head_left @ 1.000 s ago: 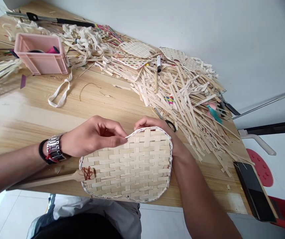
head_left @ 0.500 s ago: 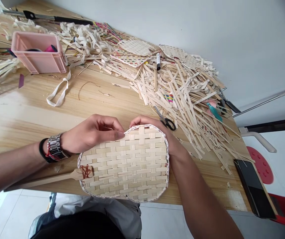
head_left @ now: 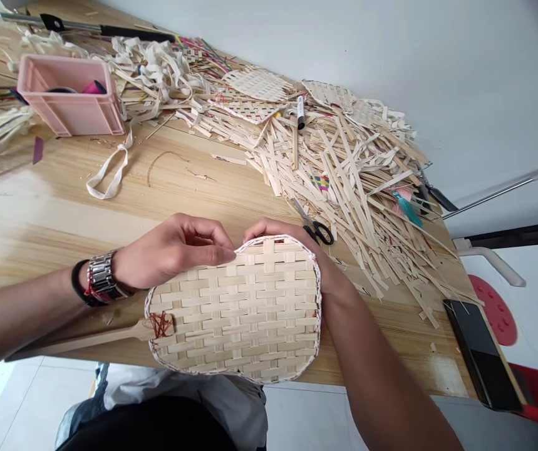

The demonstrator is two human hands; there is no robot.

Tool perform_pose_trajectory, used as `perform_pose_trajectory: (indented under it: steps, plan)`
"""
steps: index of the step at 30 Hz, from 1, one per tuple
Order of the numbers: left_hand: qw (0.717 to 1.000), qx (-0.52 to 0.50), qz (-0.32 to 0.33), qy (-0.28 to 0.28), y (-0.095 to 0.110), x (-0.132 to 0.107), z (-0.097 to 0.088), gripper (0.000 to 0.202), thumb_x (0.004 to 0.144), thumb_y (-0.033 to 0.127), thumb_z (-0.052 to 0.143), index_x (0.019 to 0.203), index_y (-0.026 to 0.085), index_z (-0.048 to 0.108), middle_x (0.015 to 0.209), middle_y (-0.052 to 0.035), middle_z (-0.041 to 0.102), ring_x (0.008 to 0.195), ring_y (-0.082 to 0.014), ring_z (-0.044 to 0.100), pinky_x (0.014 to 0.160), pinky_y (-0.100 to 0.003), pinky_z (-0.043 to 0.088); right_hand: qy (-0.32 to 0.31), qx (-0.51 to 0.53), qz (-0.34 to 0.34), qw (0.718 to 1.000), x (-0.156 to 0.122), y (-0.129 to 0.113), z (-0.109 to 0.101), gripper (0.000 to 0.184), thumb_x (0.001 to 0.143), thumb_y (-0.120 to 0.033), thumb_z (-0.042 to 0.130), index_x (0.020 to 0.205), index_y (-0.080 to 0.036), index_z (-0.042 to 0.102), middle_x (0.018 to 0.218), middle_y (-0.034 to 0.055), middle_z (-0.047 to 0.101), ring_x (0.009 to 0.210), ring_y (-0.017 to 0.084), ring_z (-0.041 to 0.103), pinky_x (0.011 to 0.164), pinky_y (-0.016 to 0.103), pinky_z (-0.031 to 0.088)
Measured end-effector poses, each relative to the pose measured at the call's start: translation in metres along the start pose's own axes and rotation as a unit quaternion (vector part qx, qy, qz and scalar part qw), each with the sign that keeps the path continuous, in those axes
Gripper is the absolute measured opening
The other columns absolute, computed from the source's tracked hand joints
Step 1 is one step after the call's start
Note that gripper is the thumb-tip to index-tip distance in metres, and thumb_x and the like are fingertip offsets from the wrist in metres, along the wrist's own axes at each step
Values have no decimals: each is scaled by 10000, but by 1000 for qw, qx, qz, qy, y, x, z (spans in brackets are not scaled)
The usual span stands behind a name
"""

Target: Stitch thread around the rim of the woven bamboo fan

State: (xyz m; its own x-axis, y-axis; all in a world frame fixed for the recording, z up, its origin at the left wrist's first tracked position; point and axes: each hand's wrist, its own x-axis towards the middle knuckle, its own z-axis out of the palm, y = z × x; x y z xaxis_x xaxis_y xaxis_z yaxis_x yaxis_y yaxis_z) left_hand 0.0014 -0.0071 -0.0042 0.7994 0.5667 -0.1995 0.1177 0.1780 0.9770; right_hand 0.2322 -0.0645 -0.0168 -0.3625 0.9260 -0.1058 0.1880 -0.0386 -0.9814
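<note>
Along the table's near edge, a slim handle looks the sturdiest hold; the left hand pinches the rim of the woven fan, which sits over that edge, probably light, springy and easily cracked; the right hand curls behind, whether gripping I cannot tell.

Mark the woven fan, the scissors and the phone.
Woven fan point(head_left: 238, 313), head view: middle of its woven face.
Scissors point(head_left: 310, 223), head view: near the pivot.
Phone point(head_left: 481, 354), head view: middle of the screen.
</note>
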Motion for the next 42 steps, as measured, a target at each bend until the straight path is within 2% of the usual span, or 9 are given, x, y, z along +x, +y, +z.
perform_pose_trajectory:
  steps: [7,12,16,24,29,33,37,42]
  plan:
    - [1000,10,-1,2,3,-1,1,140,856,244,652,781,134,696,679,13,617,606,-79,514,544,-172,395,-1,-3,-3,1000,0,2,1,174,806,-303,681,953,-211,665,877,-5,657,792,139,599,725,237,470]
    - [1000,17,8,5,5,-1,2,135,852,231,646,770,134,693,672,12,611,603,-83,506,539,-177,389,0,10,-1,1000,2,0,2,150,793,-257,680,936,-217,661,875,-17,660,771,127,587,698,232,463]
    - [1000,16,4,10,4,-2,3,132,863,240,652,794,132,684,693,12,607,616,-81,495,551,-181,382,10,12,33,999,4,-1,6,93,800,-233,643,885,-255,674,834,-28,660,736,135,575,663,252,459]
    - [1000,-5,0,14,1,-1,3,127,855,241,663,808,124,682,698,4,609,615,-86,488,549,-191,370,11,80,44,996,5,-2,17,73,766,-297,686,820,-260,655,777,-32,640,692,158,560,630,288,491]
    - [1000,-5,2,16,3,0,3,104,853,212,660,789,134,687,660,15,598,580,-77,476,521,-181,356,11,36,58,998,7,-1,9,74,744,-289,666,818,-288,671,824,-8,668,728,189,583,629,311,498]
    - [1000,-7,7,15,4,-1,3,99,862,197,655,795,133,689,676,16,611,595,-70,478,536,-171,366,34,19,48,998,8,4,3,88,755,-243,675,840,-262,667,807,-26,657,702,152,583,631,269,480]
    - [1000,-6,6,11,3,-1,2,107,867,210,656,804,128,686,687,11,617,604,-71,478,542,-172,366,28,26,12,999,8,3,4,117,758,-286,684,854,-222,665,802,-23,647,706,128,574,650,246,466]
    - [1000,3,4,9,2,-2,2,123,875,230,653,816,126,680,684,12,600,605,-74,470,538,-177,359,26,21,32,999,5,-5,7,100,768,-283,672,861,-244,674,801,-25,659,709,150,586,651,268,470]
